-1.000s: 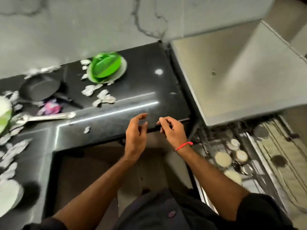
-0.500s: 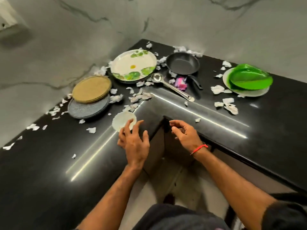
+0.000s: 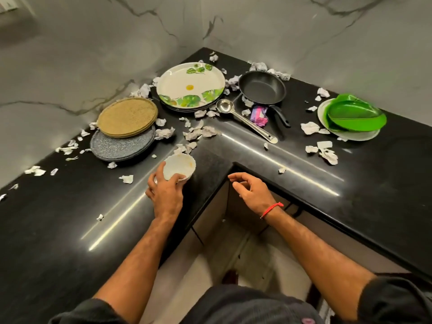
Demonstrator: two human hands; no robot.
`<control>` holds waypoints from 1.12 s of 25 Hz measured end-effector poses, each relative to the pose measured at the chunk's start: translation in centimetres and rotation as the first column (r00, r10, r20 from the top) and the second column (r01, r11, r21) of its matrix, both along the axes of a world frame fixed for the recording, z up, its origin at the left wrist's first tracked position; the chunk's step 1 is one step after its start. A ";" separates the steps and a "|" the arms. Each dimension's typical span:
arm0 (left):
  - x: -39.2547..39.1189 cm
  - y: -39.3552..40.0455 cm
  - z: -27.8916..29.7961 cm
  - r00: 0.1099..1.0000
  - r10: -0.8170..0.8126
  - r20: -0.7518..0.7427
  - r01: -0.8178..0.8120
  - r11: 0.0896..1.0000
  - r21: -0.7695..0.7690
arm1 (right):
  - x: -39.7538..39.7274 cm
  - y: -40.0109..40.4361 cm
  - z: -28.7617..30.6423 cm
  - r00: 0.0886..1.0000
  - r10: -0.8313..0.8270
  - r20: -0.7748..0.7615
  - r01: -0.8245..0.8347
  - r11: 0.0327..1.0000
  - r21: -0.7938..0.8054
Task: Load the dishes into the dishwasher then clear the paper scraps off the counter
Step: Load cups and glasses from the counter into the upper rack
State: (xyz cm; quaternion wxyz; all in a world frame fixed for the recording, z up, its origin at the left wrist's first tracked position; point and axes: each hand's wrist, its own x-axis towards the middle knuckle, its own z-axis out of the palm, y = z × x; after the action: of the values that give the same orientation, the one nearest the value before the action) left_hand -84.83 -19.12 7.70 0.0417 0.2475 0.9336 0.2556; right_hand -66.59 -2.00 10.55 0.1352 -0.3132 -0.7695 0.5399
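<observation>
My left hand (image 3: 166,192) grips a small white scalloped bowl (image 3: 180,165) at the inner corner of the black L-shaped counter (image 3: 70,230), tilting it slightly. My right hand (image 3: 251,189) hovers open over the counter's inner edge, holding nothing. Farther back lie a leaf-patterned white plate (image 3: 190,86), a black frying pan (image 3: 263,88), a steel ladle (image 3: 243,119), tan plates (image 3: 127,116) stacked on a grey plate (image 3: 121,146), and green dishes (image 3: 356,114) on a pale plate. Paper scraps (image 3: 198,133) are strewn across the counter. The dishwasher is out of view.
A pink and purple wrapper (image 3: 259,116) lies beside the pan handle. Marble walls (image 3: 93,43) close the counter's back on both sides. Below the corner are cabinet fronts (image 3: 210,220) and floor.
The view swung from the open dishwasher to the counter corner. My left hand reached the white bowl and closed around it. My right hand stays open near the edge.
</observation>
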 end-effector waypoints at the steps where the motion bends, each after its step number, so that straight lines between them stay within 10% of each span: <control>1: 0.0 0.7 0.5 1.000 -0.007 -0.004 0.007 0.999 0.039 | 0.7 0.2 0.3 1.000 -0.021 0.000 0.021 1.000 0.017; 6: 4.2 6.4 4.9 0.918 -0.217 0.332 0.077 0.919 0.386 | 5.2 1.9 1.8 0.993 -0.113 -0.045 0.115 0.993 0.034; 11: 14.5 13.0 8.4 0.395 -0.318 0.862 -0.122 0.912 0.392 | 13.4 3.2 3.4 0.992 -0.098 -0.083 0.105 0.990 0.094; 17: 27.4 17.9 8.8 0.030 -0.341 0.939 0.324 0.892 0.314 | 27.4 0.5 2.5 0.781 -0.605 -0.155 0.617 0.786 0.035; 28: 59.2 18.4 6.0 -0.127 -0.596 0.793 0.973 0.081 0.216 | 54.2 -10.7 -2.2 0.091 -0.984 -0.151 0.964 0.125 -0.235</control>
State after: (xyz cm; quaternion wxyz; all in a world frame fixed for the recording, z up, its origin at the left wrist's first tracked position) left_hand -25.66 -0.67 13.74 0.6197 0.6339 0.4627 0.0098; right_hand -12.44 -12.69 8.40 0.5490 -0.6709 -0.3223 0.3804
